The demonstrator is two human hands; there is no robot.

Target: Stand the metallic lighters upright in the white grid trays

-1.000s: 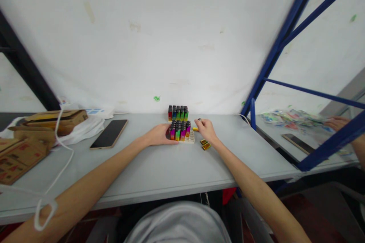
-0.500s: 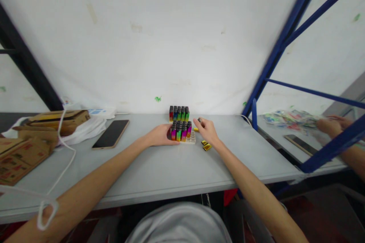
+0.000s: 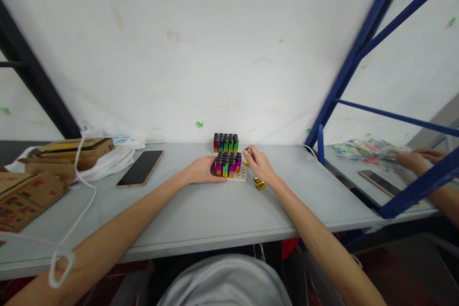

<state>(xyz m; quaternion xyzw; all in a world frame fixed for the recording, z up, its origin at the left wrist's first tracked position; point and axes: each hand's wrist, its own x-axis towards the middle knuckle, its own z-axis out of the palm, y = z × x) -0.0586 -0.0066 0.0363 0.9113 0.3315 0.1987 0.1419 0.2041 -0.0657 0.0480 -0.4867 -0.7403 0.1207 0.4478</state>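
Observation:
Several upright lighters (image 3: 225, 168) with black tops and purple, green and orange bodies stand in a white tray (image 3: 242, 175), whose right-hand holes are bare. My left hand (image 3: 205, 170) is wrapped round the left side of this group. Just right of the tray, my right hand (image 3: 259, 162) is closed at the fingertips around a small dark-topped item, too small to make out. Beside its wrist lie gold-coloured lighters (image 3: 259, 183), and another gold piece shows by its fingertips. Behind the tray stands a second group of lighters (image 3: 225, 143), red, blue and green.
A phone (image 3: 141, 168), cardboard boxes (image 3: 34, 191), white bags and a white cable lie to the left. A blue metal frame (image 3: 339, 88) rises at the right. Beyond it, another person's hands (image 3: 418, 158) are near plastic packets (image 3: 366, 149) and another phone (image 3: 379, 183).
My right hand's fingers have shifted very slightly. The view has moved a little; the lighters and my left hand stay as they were.

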